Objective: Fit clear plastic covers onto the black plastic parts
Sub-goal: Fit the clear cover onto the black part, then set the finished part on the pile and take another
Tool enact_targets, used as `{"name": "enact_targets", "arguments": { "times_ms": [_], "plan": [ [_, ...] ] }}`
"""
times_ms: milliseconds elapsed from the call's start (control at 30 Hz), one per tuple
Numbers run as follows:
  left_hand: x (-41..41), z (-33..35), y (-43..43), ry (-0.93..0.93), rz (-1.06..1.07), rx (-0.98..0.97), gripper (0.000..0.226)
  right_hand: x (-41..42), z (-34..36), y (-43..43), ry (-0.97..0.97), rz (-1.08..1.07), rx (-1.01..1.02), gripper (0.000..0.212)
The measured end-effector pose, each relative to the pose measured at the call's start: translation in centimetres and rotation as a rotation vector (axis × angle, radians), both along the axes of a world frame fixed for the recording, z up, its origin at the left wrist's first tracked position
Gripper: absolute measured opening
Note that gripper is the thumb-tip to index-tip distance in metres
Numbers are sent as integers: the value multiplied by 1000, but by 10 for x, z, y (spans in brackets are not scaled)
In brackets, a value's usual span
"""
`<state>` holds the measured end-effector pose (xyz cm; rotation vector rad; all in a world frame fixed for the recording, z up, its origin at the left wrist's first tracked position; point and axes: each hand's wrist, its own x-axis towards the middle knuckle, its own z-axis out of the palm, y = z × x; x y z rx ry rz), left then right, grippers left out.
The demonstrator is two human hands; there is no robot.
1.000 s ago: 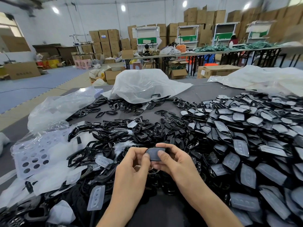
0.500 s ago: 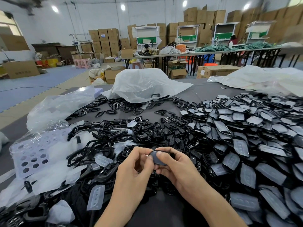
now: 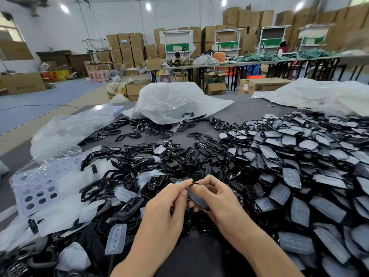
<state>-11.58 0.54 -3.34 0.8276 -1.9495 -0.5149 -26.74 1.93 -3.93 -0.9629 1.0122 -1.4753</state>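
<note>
Head view: black part [image 3: 200, 204], flat a second ago, now tilts on edge over the loose pile [image 3: 159, 162]; left hand [image 3: 169, 198] pinches its rim, right hand [image 3: 216, 194] grips it, probably seating the clear cover [image 3: 194, 196].

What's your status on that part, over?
Left hand and right hand both gripping one black part. Fit unclear from here. Nothing blocking; finished pile sits right.
</note>
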Motion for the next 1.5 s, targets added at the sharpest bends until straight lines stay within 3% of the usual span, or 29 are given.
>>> {"name": "enact_targets", "arguments": {
  "times_ms": [200,267,433,567,700,833,1067,1100,1200,1333,1500],
  "plan": [
    [3,3,1,-368,0,-326,30,-1,5,1,-77,-127,9,24],
    [1,2,3,-401,-37,-357,30,-2,3,0,-83,-158,19,34],
    [-8,0,13,-389,-129,-309,33,-4,3,-1,-123,-185,40,33],
    [-5,-1,13,-243,-93,-198,31,-4,4,-3,-171,-172,38,30],
    [-4,-4,8,65,35,31,19,-2,6,1,-130,-115,20,28],
    [-7,2,3,292,3,316,17,3,7,3,-148,-36,13,24],
    [-4,4,-4,388,-28,489,20,12,2,5,-94,69,-68,7],
    [-3,3,-6,401,7,477,17,12,3,5,-29,59,-78,4],
    [1,1,-11,404,74,457,12,15,1,9,253,32,-95,24],
    [1,0,-10,416,72,481,11,19,0,15,488,-26,-111,21],
    [1,2,-8,494,0,515,17,-18,35,3,296,-306,-177,21]
  ]
}}
